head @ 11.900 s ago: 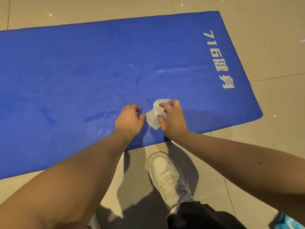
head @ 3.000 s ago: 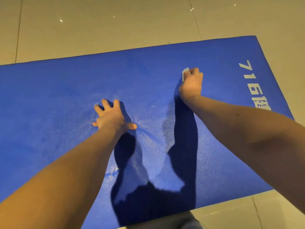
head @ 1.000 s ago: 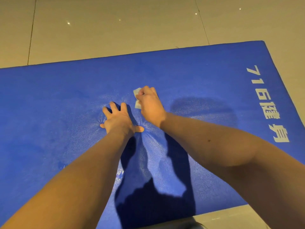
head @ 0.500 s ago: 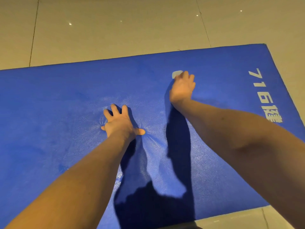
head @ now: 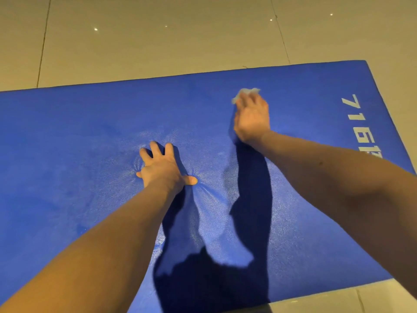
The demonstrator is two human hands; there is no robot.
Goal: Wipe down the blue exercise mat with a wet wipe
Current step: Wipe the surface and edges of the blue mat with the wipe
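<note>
On the far half of the blue exercise mat (head: 67, 143), toward its lettered end: right hand (head: 251, 118), fingers curled down over a bunched wet wipe (head: 246, 92), pressing it to the surface. Only a white fringe of wipe visible beyond the fingertips; hand blurred, finer grip detail not readable. Left hand (head: 162, 170) nearer the wearer, mid-mat, flat and spread, thumb out, holding nothing, dimpling the foam and pinning it. Hands well apart.

Key relation: mat's long axis left-to-right across the view; wipe close to the far long edge, narrow strip of blue beyond it. White lettering (head: 354, 114) off to the right of the wipe, near the short end. Large stretch of mat left of the bracing hand, awkward for the right hand to reach across. Likely next: stroke back toward the near edge, or sideways along the long axis.

Surface: textured foam, faint sheen around the left hand, possibly damp. Arm shadows across the near half. Around: pale glossy floor tiles (head: 158, 41), dark grout lines, pinpoint light reflections.
</note>
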